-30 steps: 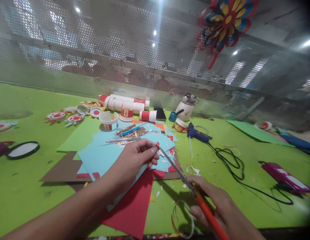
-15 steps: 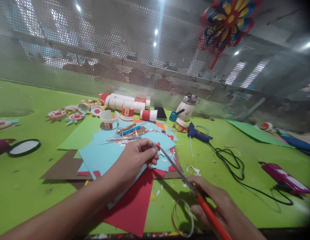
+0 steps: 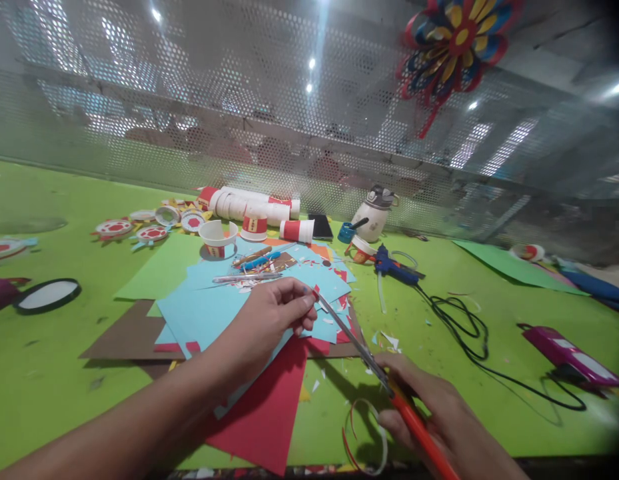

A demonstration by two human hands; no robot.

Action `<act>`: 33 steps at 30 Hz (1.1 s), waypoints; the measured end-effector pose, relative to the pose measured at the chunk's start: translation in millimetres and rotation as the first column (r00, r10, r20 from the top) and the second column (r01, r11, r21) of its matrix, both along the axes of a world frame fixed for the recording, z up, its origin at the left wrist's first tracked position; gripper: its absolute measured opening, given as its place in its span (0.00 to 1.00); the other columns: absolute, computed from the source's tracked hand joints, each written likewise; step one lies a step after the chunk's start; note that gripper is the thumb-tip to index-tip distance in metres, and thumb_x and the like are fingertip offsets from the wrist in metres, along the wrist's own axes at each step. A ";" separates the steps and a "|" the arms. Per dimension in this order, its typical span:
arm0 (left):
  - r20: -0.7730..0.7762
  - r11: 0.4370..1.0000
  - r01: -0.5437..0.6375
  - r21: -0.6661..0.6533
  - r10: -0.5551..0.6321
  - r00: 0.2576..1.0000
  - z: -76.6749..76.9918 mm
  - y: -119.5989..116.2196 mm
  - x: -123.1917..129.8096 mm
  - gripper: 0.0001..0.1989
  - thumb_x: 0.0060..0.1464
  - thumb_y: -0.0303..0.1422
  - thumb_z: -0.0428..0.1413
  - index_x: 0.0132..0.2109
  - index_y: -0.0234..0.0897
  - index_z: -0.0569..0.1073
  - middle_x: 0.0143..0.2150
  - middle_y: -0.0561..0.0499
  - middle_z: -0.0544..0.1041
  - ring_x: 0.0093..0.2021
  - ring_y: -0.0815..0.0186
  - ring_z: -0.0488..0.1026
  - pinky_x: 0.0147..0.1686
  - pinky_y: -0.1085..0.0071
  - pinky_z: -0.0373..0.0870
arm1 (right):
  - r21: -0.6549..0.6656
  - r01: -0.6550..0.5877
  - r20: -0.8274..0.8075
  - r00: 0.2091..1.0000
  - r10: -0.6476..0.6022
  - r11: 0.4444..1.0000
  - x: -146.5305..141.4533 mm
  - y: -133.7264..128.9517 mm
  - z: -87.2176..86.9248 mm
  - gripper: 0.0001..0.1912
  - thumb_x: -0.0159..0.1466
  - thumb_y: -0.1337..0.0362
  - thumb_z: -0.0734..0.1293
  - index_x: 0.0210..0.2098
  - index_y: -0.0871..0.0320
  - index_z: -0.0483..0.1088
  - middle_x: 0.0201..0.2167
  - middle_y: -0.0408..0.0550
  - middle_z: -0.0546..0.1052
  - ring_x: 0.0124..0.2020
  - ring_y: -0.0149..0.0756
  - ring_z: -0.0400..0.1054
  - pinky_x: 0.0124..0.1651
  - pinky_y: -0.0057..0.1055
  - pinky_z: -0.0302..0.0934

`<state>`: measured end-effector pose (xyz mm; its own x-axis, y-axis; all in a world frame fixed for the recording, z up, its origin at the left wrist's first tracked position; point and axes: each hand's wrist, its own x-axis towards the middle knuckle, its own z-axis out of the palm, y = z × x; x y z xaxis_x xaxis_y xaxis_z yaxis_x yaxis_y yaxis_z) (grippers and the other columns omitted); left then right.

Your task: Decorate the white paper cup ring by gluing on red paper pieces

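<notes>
Bright green tabletop fills the lower part of the head view, backed by a perforated panel, with overlapping blue sheets lying near the middle. Above the right edge of the blue sheets, the left hand has thumb and forefinger pressed together, seemingly on a small red piece, its other fingers curled in. To the right of the blue sheets and nearer the wearer, the right hand is wrapped round the orange handles of the scissors. Their long axis runs slantwise: handles toward the wearer and to the right of the blue sheets, tips away and leftward, over those sheets' right side and up against the red piece. The blades look nearly together; how far they part cannot be told. A red sheet lies on the wearer's side of the blue sheets. The step looks like fine trimming; I judge that the next snip calls for a steady pinch and fingertips held back from the blades.
</notes>
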<state>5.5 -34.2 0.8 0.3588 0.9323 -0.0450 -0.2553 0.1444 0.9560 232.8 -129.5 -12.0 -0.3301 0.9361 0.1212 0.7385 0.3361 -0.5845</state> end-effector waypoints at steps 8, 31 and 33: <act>-0.007 1.000 0.004 -0.004 -0.004 1.000 -0.2 0.2 0.4 0.08 0.50 0.33 0.60 0.30 0.33 0.70 0.24 0.54 0.71 0.24 0.72 0.66 0.26 0.74 0.59 | -0.002 0.029 -0.001 1.000 -0.029 1.000 0.1 -2.8 -1.7 0.15 0.62 0.62 0.65 0.49 0.52 0.68 0.37 0.47 0.79 0.35 0.39 0.74 0.36 0.31 0.69; -0.001 0.996 -0.009 -0.085 0.009 1.000 -1.4 0.8 -0.1 0.08 0.49 0.32 0.62 0.30 0.32 0.71 0.23 0.53 0.72 0.23 0.73 0.66 0.25 0.76 0.60 | 0.031 0.072 0.054 0.996 -0.074 0.997 -8.4 1.3 4.3 0.13 0.62 0.61 0.66 0.47 0.53 0.70 0.27 0.42 0.76 0.25 0.33 0.69 0.31 0.27 0.66; -0.009 0.996 -0.014 -0.090 0.013 1.000 -0.7 1.1 -0.5 0.09 0.49 0.32 0.62 0.30 0.32 0.71 0.23 0.53 0.72 0.23 0.74 0.66 0.25 0.76 0.60 | 0.027 0.059 0.068 0.996 -0.061 0.998 -7.4 2.3 3.3 0.14 0.63 0.60 0.66 0.48 0.54 0.70 0.27 0.42 0.76 0.25 0.32 0.68 0.30 0.27 0.65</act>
<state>5.0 -33.1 0.0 0.3456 0.9290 -0.1323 -0.2499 0.2270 0.9413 225.4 -127.2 -8.7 -0.2819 0.9514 0.1240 0.7956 0.3041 -0.5240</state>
